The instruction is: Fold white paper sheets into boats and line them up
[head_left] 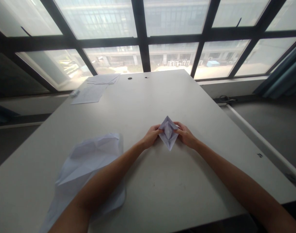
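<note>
A folded white paper [168, 131], diamond-shaped with a raised fold or opening in its middle, is held above the white table [162, 187]. My left hand [152, 135] pinches its left corner, with the thumb on the near face. Its right corner is gripped by my right hand [185, 133], the thumb resting on the front and the fingers behind. The fingers behind the paper are partly hidden. One point of the paper faces away from me and another faces toward me.
A large creased white sheet [89, 161] lies at the left, partly under my left forearm. Flat papers [89, 94] rest at the far left of the table, beside a small crumpled piece [74, 93]. Windows stand beyond the far edge.
</note>
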`<control>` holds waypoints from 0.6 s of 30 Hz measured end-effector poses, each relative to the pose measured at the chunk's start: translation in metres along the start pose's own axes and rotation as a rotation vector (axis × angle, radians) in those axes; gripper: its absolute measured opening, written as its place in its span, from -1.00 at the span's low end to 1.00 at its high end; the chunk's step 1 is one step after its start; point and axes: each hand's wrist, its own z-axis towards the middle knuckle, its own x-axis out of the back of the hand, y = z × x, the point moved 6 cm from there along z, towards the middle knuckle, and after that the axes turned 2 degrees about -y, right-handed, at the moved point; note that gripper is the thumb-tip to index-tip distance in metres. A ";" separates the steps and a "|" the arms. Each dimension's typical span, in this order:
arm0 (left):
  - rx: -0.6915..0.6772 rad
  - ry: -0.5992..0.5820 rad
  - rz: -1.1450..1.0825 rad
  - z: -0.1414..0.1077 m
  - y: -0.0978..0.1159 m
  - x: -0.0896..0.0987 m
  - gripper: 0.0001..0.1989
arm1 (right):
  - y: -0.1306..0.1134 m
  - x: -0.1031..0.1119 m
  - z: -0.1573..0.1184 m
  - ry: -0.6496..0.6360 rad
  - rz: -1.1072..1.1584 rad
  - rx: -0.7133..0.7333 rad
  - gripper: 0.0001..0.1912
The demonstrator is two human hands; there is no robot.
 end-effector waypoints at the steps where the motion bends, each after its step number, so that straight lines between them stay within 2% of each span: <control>1: -0.001 0.003 0.001 0.000 0.000 0.001 -0.80 | 0.000 -0.001 0.000 0.000 -0.005 0.000 -0.50; 4: -0.017 0.019 0.002 0.000 0.001 0.002 -0.80 | -0.002 -0.003 0.001 -0.014 -0.018 0.002 -0.47; 6: -0.028 0.028 0.000 0.000 0.001 0.002 -0.79 | -0.007 0.000 0.001 0.038 -0.059 0.028 -0.50; 10: -0.027 0.056 -0.015 0.001 0.001 0.002 -0.81 | -0.039 0.014 -0.011 0.357 -0.403 0.215 -0.75; 11: -0.029 0.062 -0.017 0.001 0.002 0.001 -0.82 | -0.050 0.012 -0.016 0.399 -0.512 0.268 -0.78; 12: -0.034 0.065 -0.019 0.001 0.002 0.001 -0.82 | -0.059 0.007 -0.019 0.399 -0.611 0.308 -0.79; 14: -0.054 0.057 -0.020 0.001 0.004 0.000 -0.81 | -0.071 -0.008 -0.023 0.315 -0.774 0.338 -0.77; 18: -0.093 0.026 -0.005 -0.001 0.007 -0.002 -0.76 | -0.079 -0.035 -0.022 0.181 -1.017 0.277 -0.77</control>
